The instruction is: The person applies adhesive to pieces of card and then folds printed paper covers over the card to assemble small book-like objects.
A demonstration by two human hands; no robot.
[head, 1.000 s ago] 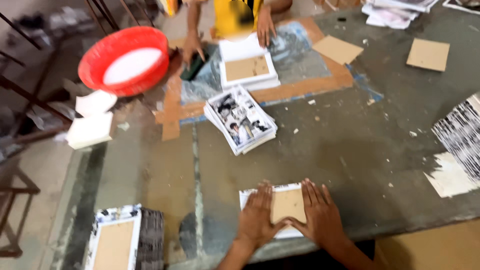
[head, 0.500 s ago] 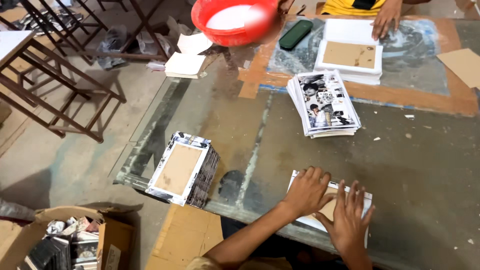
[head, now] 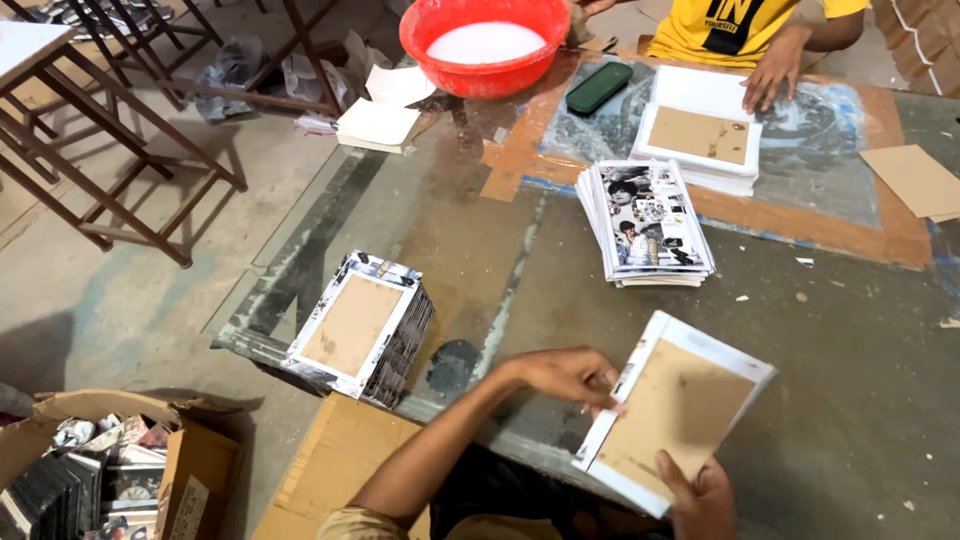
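The person's left hand (head: 565,375) is pinching the left edge of a cardboard-backed board (head: 672,420), its grip closing on the white paper border there. The right hand (head: 700,495) is supporting the board's lower corner from beneath, thumb lying over the brown face, grip clamping on that corner. The board is sitting tilted at the near edge of the worktop (head: 850,340), brown side facing up, with a white margin showing around it.

To the left on the worktop, a stack of finished boards (head: 362,328) is lying brown side up, well apart from the hands. Beyond the held board, a pile of printed sheets (head: 645,222) is resting fanned, picture side up. Farther back, another stack with a brown card on top (head: 702,140) is lying under the hand of a second person in a yellow shirt (head: 770,75). A red basin (head: 486,45) holding white liquid is standing at the far edge, a dark green case (head: 598,87) just beside it. A loose brown card (head: 915,180) is lying at the far right. An open carton (head: 110,470) of printed items is standing on the floor at lower left.
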